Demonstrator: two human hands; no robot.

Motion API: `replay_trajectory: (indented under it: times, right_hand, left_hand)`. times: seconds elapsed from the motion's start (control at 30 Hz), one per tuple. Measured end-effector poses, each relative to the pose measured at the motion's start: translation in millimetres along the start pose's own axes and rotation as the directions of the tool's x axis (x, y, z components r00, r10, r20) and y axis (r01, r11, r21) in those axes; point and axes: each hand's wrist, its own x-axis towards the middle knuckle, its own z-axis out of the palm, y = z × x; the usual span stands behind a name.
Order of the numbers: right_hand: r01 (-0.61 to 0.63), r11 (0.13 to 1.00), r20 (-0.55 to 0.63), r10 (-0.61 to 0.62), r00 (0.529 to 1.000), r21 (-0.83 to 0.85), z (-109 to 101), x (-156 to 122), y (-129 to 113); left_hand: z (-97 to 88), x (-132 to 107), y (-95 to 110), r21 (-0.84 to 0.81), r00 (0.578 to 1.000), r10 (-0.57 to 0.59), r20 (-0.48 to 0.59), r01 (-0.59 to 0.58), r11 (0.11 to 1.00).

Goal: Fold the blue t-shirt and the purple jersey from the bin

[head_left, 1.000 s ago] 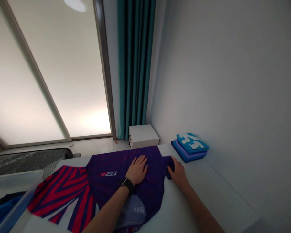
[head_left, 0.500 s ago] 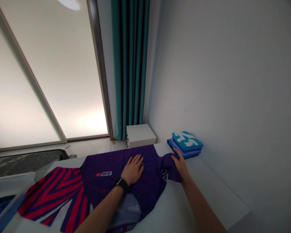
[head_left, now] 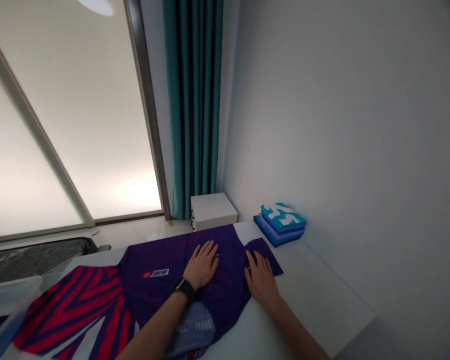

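A purple jersey [head_left: 153, 252] lies spread across a white table [head_left: 303, 295], with a red-striped sleeve or panel on its left and a short dark purple sleeve on its right. My left hand [head_left: 201, 265], with a black watch on the wrist, rests flat on the middle of the jersey, fingers spread. On the right sleeve, my right hand [head_left: 261, 280] lies with its fingers outstretched over the cloth. Part of the jersey is hidden under my left forearm.
A stack of folded clothes [head_left: 281, 222], teal and white on top, sits at the table's far right by the wall. Beyond the table stands a white cabinet [head_left: 213, 207]. A clear plastic bin [head_left: 13, 295] is at the left edge, near a dark mesh surface [head_left: 33, 260].
My right hand has let go of the sleeve's outer edge and moved left onto the sleeve, which now lies flatter. My left hand stays on the jersey. The view has shifted slightly.
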Motion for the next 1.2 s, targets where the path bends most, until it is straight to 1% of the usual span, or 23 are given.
replay_trajectory:
  times: [0.07, 0.13, 0.2, 0.3, 0.4, 0.47, 0.57, 0.63, 0.67, 0.73, 0.8, 0.87, 0.93, 1.0, 1.03, 1.13, 1.2]
  right_hand:
    - [-0.026, 0.999, 0.089, 0.028, 0.996, -0.022, -1, 1, 8]
    - [-0.052, 0.998, 0.185, 0.059, 0.981, -0.041, -6, 3, 22]
    - [-0.054, 0.997, 0.257, 0.067, 0.964, -0.055, -11, 2, 35]
    - [-0.025, 0.998, 0.304, 0.042, 0.952, -0.06, -17, -5, 48]
    - [0.015, 0.998, 0.32, 0.004, 0.947, -0.057, -20, -14, 52]
    - [0.034, 0.998, 0.323, -0.014, 0.946, -0.057, -22, -17, 52]
    - [0.05, 0.997, 0.329, -0.028, 0.944, -0.058, -25, -17, 52]
    - [0.045, 0.997, 0.338, -0.022, 0.941, -0.059, -27, -18, 53]
    - [0.035, 0.998, 0.344, -0.012, 0.939, -0.06, -28, -19, 53]
    - [0.014, 0.998, 0.35, 0.009, 0.937, -0.062, -30, -22, 54]
    - [0.003, 0.998, 0.353, 0.019, 0.935, -0.062, -32, -24, 53]
    - [-0.02, 0.998, 0.343, 0.041, 0.938, -0.063, -34, -23, 51]
    - [-0.064, 0.995, 0.305, 0.084, 0.949, -0.075, -34, -19, 47]
    - [-0.101, 0.99, 0.228, 0.121, 0.966, -0.099, -34, -13, 39]
    - [-0.102, 0.989, 0.182, 0.121, 0.976, -0.109, -34, -10, 35]
    - [-0.034, 0.996, 0.071, 0.04, 0.997, -0.088, -31, -2, 15]
    - [0.045, 0.998, 0.045, -0.043, 0.998, -0.038, -29, 3, -2]
  left_hand:
    - [0.3, -2, 0, 0.0, 1.0, -0.003, -0.006, 0.003, 1.0]
    - [0.9, -4, -1, 0.0, 1.0, -0.01, -0.016, 0.01, 1.0]
    - [1.7, -6, -1, 0.001, 1.0, -0.017, -0.023, 0.017, 1.0]
    - [2.0, -6, -2, 0.004, 0.999, -0.026, -0.028, 0.027, 1.0]
    - [-0.1, -4, 4, 0.015, 0.998, -0.042, -0.036, 0.042, 0.999]
    - [-2.2, -2, 15, 0.011, 0.999, -0.019, -0.05, 0.02, 1.0]
    - [-1.9, -3, 44, -0.033, 0.991, 0.109, -0.077, -0.111, 0.993]
    - [1.9, -7, 63, -0.063, 0.978, 0.195, -0.072, -0.2, 0.978]
    - [4.6, -9, 71, -0.077, 0.975, 0.215, -0.059, -0.219, 0.973]
    - [9.6, -15, 82, -0.097, 0.978, 0.205, -0.03, -0.207, 0.974]
    - [12.8, -20, 86, -0.108, 0.986, 0.168, -0.017, -0.169, 0.98]
    - [13.7, -23, 86, -0.117, 0.989, 0.144, -0.023, -0.145, 0.982]
    - [13.3, -24, 86, -0.135, 0.991, 0.131, -0.03, -0.134, 0.982]
    - [13.1, -23, 86, -0.161, 0.992, 0.118, -0.035, -0.122, 0.979]
    - [13.1, -22, 86, -0.178, 0.993, 0.11, -0.039, -0.115, 0.977]
    - [11.1, -19, 84, -0.254, 0.995, 0.075, -0.069, -0.09, 0.963]
    - [5.6, -19, 77, -0.308, 0.993, 0.044, -0.108, -0.076, 0.948]
